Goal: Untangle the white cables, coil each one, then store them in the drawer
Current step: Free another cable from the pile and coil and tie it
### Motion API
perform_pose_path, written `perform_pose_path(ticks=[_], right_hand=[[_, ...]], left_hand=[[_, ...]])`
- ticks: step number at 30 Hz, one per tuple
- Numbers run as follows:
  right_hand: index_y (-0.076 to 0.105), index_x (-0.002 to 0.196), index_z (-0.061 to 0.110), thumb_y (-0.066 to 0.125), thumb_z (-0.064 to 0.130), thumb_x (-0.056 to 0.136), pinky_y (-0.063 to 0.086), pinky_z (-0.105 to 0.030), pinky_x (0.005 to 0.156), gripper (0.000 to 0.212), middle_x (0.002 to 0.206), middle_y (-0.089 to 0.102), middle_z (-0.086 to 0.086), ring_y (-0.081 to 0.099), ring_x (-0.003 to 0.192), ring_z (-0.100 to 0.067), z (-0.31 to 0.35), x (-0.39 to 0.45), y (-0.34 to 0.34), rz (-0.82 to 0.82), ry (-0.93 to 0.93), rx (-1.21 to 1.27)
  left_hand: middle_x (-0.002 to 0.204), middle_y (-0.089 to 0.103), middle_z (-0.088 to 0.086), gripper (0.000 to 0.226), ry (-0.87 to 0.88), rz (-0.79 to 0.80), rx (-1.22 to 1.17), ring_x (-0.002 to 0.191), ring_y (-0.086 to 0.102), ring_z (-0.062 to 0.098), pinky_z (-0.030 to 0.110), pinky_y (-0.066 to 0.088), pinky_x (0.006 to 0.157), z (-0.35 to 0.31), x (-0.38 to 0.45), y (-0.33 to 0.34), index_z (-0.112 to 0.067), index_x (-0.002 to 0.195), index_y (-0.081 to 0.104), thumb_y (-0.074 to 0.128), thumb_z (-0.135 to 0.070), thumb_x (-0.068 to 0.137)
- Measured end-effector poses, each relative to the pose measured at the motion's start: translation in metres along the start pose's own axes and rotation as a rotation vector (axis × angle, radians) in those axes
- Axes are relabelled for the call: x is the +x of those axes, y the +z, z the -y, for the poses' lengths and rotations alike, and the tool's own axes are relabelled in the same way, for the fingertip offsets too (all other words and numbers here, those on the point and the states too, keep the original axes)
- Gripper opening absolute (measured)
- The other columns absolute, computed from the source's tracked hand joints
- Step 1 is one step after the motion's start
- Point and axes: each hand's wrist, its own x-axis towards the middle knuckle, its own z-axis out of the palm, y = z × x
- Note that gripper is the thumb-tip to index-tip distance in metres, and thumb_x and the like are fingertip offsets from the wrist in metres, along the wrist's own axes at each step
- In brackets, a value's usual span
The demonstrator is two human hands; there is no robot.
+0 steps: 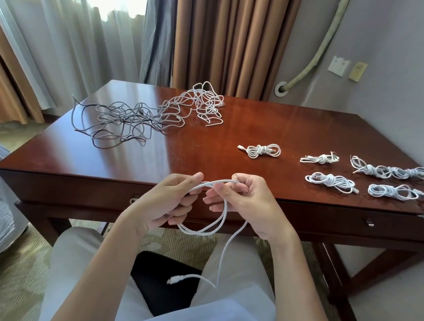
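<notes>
White cable [224,212] runs between both hands in front of the counter's near edge. The left hand [165,202] has its fingers [195,178] curled round the strand, thumb on top; the right hand [249,203] pinches it, its other fingers curled over the loops that hang below. A loose end with its plug [174,280] dangles over the lap. On the dark wooden counter [257,128], tied coils [262,150] lie to the right, and a tangled heap of cables [159,112] sprawls at the far left. A drawer front [351,219] sits under the counter's edge, closed.
</notes>
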Motion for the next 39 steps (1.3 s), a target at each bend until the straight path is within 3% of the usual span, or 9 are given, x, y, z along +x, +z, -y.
perform_pose_path(ticks=[6, 10, 12, 15, 21, 28, 31, 34, 39], right_hand=[[0.054, 0.098, 0.001, 0.064, 0.03, 0.096, 0.062, -0.033, 0.063, 0.031, 0.085, 0.076, -0.024, 0.077, 0.078, -0.035, 0.002, -0.001, 0.003, -0.15, 0.005, 0.161], [0.05, 0.096, 0.007, 0.059, 0.033, 0.101, 0.059, -0.029, 0.059, 0.028, 0.084, 0.076, -0.021, 0.073, 0.061, -0.026, -0.002, 0.0, 0.004, -0.162, 0.036, 0.139], [0.049, 0.096, 0.008, 0.052, 0.042, 0.103, 0.052, -0.024, 0.056, 0.034, 0.074, 0.072, -0.014, 0.06, 0.052, -0.018, -0.003, 0.0, 0.004, -0.081, 0.075, 0.093], [0.046, 0.093, 0.018, 0.048, 0.044, 0.104, 0.031, -0.019, 0.051, 0.029, 0.06, 0.039, 0.002, 0.03, 0.053, -0.01, -0.002, 0.001, 0.005, 0.019, 0.105, 0.131], [0.071, 0.101, 0.0, 0.059, 0.024, 0.099, 0.053, -0.025, 0.062, 0.026, 0.062, 0.054, -0.004, 0.042, 0.05, -0.011, -0.008, 0.002, -0.001, 0.019, -0.015, 0.121], [0.071, 0.089, 0.003, 0.064, 0.032, 0.1, 0.04, -0.027, 0.057, 0.032, 0.049, 0.047, 0.014, 0.04, 0.046, -0.004, -0.011, 0.006, 0.005, -0.102, -0.078, -0.242], [0.07, 0.086, 0.011, 0.061, 0.033, 0.102, 0.041, -0.027, 0.06, 0.029, 0.047, 0.048, 0.02, 0.046, 0.046, -0.001, -0.011, 0.009, 0.008, -0.172, -0.118, -0.387], [0.068, 0.086, 0.014, 0.061, 0.037, 0.101, 0.05, -0.033, 0.059, 0.029, 0.052, 0.051, 0.012, 0.048, 0.048, -0.004, -0.012, 0.012, 0.01, -0.208, -0.142, -0.323], [0.071, 0.093, 0.007, 0.06, 0.038, 0.099, 0.06, -0.051, 0.088, 0.033, 0.059, 0.064, 0.003, 0.062, 0.061, -0.015, -0.013, 0.008, 0.01, -0.111, -0.069, -0.202]], left_hand=[[0.053, 0.018, -0.001, 0.043, 0.049, 0.02, 0.002, 0.035, 0.016, 0.012, 0.021, 0.029, 0.035, -0.001, 0.001, -0.002, -0.012, 0.07, 0.045, 0.048, -0.041, 0.101], [0.053, 0.018, -0.003, 0.041, 0.067, -0.052, -0.055, 0.041, 0.012, 0.012, 0.019, 0.015, 0.037, 0.006, 0.002, -0.001, -0.012, 0.07, 0.052, 0.055, -0.045, 0.094], [0.051, 0.019, -0.004, 0.041, 0.105, -0.131, -0.055, 0.042, 0.013, 0.011, 0.021, 0.012, 0.039, 0.008, 0.004, 0.004, -0.013, 0.066, 0.055, 0.059, -0.046, 0.091], [0.049, 0.02, -0.003, 0.042, 0.15, -0.17, -0.009, 0.042, 0.014, 0.012, 0.025, 0.01, 0.043, 0.006, 0.005, 0.005, -0.013, 0.061, 0.06, 0.06, -0.043, 0.09], [0.051, 0.03, -0.002, 0.046, 0.142, 0.088, 0.022, 0.044, 0.021, 0.01, 0.02, 0.027, 0.042, 0.0, -0.002, -0.023, -0.007, 0.077, 0.07, 0.071, -0.053, 0.085], [0.062, 0.043, 0.011, 0.038, -0.025, 0.355, 0.122, 0.047, 0.041, 0.022, 0.04, 0.055, 0.069, -0.014, -0.001, -0.025, 0.005, 0.094, 0.065, 0.053, -0.031, 0.1], [0.055, 0.029, 0.005, 0.042, -0.078, 0.211, 0.169, 0.043, 0.028, 0.019, 0.038, 0.052, 0.061, -0.021, 0.003, -0.012, -0.001, 0.072, 0.06, 0.045, -0.032, 0.098], [0.051, 0.019, -0.001, 0.057, -0.03, -0.097, 0.208, 0.042, 0.017, 0.014, 0.024, 0.029, 0.041, -0.015, 0.009, 0.002, -0.017, 0.054, 0.041, 0.046, -0.045, 0.105], [0.043, 0.021, -0.006, 0.056, 0.112, -0.358, 0.175, 0.035, 0.015, 0.01, 0.018, 0.012, 0.039, -0.003, 0.016, 0.009, -0.014, 0.052, 0.032, 0.054, -0.022, 0.103]])
